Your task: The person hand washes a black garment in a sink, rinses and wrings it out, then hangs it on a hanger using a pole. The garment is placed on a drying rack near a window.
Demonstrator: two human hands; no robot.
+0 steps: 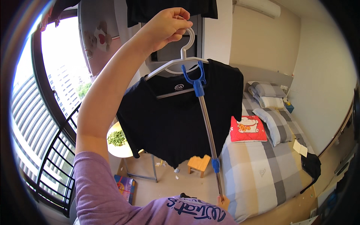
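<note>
My left hand point(171, 26) is raised and pinches the hook end of a white plastic hanger point(184, 54). From the hanger hangs a black short-sleeved T-shirt point(174, 121), its neckline towards me and its lower edge wavy. Low in the view, my right hand point(223, 202) grips the lower part of a metal clothes pole point(207, 126). The pole's blue plastic forked head point(198, 84) stands in front of the shirt's neck, with its prongs near the hanger's crossbar. Whether the fork bears any of the hanger's weight, I cannot tell.
A bed point(261, 174) with pillows and a red cushion point(249, 128) lies to the right. On the left are a railing point(57, 157) by the window and a round table point(121, 150) with green vegetables. A wooden stool point(199, 165) stands beyond the shirt; dark clothing point(174, 9) hangs overhead.
</note>
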